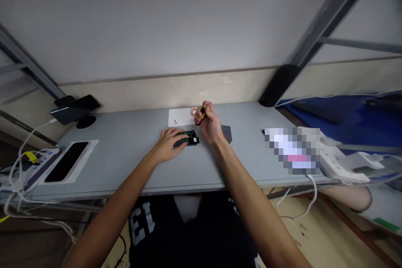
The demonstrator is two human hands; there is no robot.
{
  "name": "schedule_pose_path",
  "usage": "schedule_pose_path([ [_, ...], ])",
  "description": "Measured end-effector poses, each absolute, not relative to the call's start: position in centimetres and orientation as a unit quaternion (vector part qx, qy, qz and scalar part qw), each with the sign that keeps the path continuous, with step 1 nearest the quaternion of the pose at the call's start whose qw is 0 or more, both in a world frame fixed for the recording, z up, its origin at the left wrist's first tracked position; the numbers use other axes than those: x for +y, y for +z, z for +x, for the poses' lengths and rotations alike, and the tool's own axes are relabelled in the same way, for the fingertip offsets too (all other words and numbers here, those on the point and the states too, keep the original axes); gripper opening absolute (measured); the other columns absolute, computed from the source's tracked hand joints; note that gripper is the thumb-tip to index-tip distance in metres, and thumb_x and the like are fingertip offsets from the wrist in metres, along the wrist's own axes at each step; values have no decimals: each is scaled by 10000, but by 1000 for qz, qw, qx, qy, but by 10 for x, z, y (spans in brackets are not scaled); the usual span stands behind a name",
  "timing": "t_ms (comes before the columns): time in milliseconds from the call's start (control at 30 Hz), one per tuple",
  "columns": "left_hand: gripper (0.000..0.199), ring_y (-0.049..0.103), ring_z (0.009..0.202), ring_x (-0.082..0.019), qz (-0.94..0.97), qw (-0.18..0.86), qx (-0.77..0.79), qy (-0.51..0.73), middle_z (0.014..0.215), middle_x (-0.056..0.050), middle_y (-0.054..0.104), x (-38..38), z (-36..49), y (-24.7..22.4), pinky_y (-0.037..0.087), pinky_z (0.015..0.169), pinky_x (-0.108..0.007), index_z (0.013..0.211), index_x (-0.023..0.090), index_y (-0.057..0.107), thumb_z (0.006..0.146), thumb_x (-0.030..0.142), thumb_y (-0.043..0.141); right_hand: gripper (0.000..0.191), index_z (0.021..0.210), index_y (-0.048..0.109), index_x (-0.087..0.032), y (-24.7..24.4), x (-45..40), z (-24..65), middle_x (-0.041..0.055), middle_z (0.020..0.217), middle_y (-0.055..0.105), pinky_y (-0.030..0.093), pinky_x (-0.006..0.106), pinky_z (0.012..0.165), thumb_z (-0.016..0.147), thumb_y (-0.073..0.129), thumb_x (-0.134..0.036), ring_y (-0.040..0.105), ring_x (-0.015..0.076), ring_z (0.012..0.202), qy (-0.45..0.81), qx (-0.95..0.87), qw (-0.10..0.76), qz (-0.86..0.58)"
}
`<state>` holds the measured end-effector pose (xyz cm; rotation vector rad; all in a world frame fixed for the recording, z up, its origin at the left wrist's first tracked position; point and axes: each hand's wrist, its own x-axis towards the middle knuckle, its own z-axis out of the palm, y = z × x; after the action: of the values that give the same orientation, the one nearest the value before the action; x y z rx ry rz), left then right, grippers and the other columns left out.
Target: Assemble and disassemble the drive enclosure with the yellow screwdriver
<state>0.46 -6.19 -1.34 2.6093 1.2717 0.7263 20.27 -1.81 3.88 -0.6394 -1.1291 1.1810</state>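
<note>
A small opened black device with a green circuit board (193, 140) lies on the grey desk in front of me. My left hand (172, 141) holds its left end down, thumb on the near side and fingers over the top. My right hand (210, 123) is wrapped around a black and yellow screwdriver (202, 112), its tip pointing down at the board's right part. Whether the tip touches a screw is too small to tell. Behind the device is a white sheet of paper (179, 118) with several tiny dark pieces on it. A dark grey flat piece (226, 134) lies beside my right wrist.
A phone on a stand (77, 109) and another phone (67, 162) are at the left, near a power strip (42, 167) with cables. At right stand a black cylinder (278, 86), a blurred-out screen (292, 150) and a white power strip (329, 161). Another person's arm (348, 197) shows at far right.
</note>
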Motion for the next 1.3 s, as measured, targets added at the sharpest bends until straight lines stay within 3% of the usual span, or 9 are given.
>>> schedule_pose_path([
  [233,281,520,1303,-266,871,80,419,244,1394,-15,635,-62,5,-13,369,1094,-476,1287,349,675,1022,343,582,409,901,560,-269,39,-16,209,49,883,582,528,372,742,933,508,-673,604,212,823,505,-528,630,-263],
  [500,296,509,1328,-259,870,74,424,240,1421,-18,621,-62,6,-12,368,1099,-466,1307,353,675,1032,348,565,514,930,578,-257,38,-11,201,5,794,497,463,283,596,896,527,-767,482,127,616,591,-457,633,-200],
  [667,296,503,1334,-259,871,78,422,240,1420,-18,621,-61,5,-13,363,1102,-480,1308,355,673,1031,359,568,357,890,505,-273,37,-12,200,-29,734,477,407,241,531,896,690,-578,434,106,566,596,-419,661,-181],
  [900,295,503,1327,-260,871,79,419,243,1429,-14,614,-61,5,-13,366,1097,-479,1311,354,666,1039,364,553,297,864,582,-247,40,-15,212,35,822,564,489,326,661,923,640,-532,546,167,713,610,-471,611,-182],
  [1133,310,488,1338,-272,874,73,422,231,1435,-25,598,-61,5,-14,374,1094,-483,1332,357,649,1040,371,546,350,913,557,-269,40,-16,202,-22,692,393,397,282,562,973,526,-612,390,132,572,604,-421,653,-177],
  [1300,303,490,1338,-260,872,68,422,237,1413,-17,612,-60,5,-17,369,1106,-476,1323,352,650,1033,352,565,296,893,457,-286,39,-19,201,-41,684,409,412,272,556,937,636,-517,403,133,555,587,-425,662,-190],
])
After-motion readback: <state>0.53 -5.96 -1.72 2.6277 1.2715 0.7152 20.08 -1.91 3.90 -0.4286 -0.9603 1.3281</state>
